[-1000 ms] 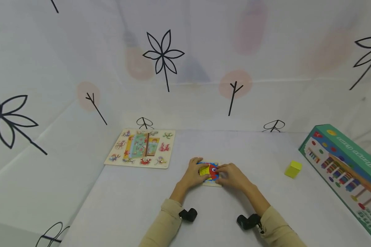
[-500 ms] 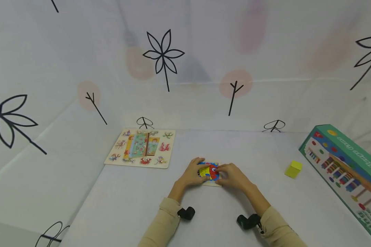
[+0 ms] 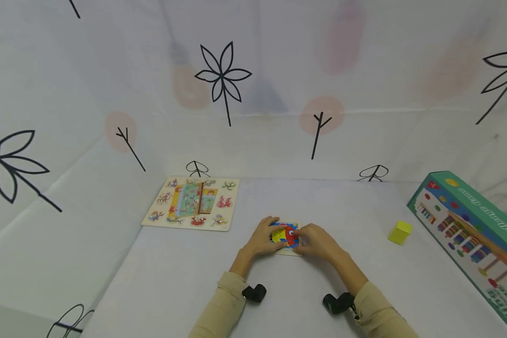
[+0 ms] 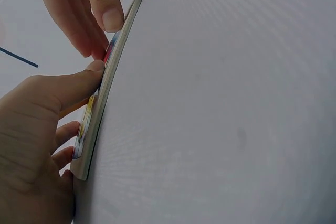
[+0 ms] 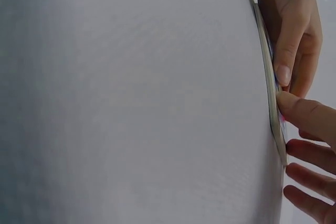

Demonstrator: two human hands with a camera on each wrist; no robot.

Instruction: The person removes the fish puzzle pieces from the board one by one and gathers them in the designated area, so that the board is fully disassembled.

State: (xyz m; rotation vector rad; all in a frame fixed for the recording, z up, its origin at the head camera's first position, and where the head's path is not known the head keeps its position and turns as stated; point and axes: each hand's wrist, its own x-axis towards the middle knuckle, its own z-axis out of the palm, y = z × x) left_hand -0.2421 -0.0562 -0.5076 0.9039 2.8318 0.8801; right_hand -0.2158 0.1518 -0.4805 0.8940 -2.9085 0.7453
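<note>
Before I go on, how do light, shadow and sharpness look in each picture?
Head: fairly even light, lettering on the green box not clearly readable; left wrist: dim, faint ripples across the tabletop, darker toward lower right; right wrist: dim, bluish-dark left side, soft shadow by the lower end of the puzzle board.

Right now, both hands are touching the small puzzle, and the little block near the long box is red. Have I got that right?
Almost: the little block is yellow, not red, as the head view shows. The rest holds: the left hand and right hand both touch the small puzzle, and the block is near the long box.
</note>
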